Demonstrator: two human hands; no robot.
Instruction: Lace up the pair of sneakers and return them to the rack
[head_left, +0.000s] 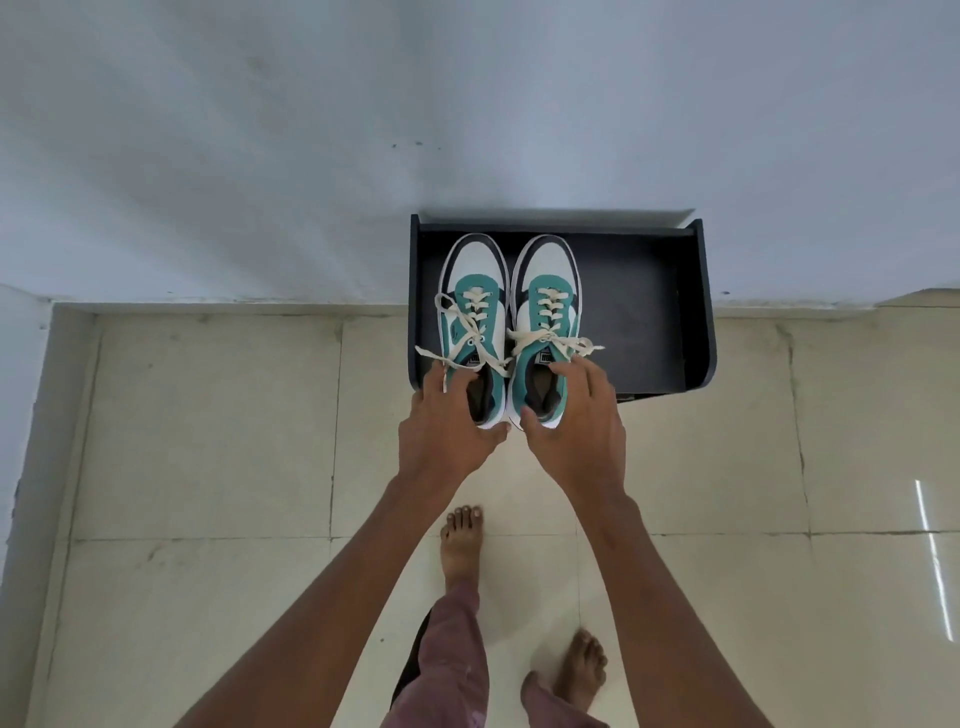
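Two teal, white and black sneakers with cream laces lie side by side over the left half of a dark rack, toes toward the wall. My left hand grips the heel and collar of the left sneaker. My right hand grips the heel and collar of the right sneaker. Both shoes are laced, with tied bows and loose lace ends hanging over the sides. Their heels stick out past the rack's front edge. Whether the soles touch the rack surface is unclear.
The rack stands against a pale blue-grey wall on a beige tiled floor. My bare feet and pink trouser legs are below my arms. The rack's right half holds nothing.
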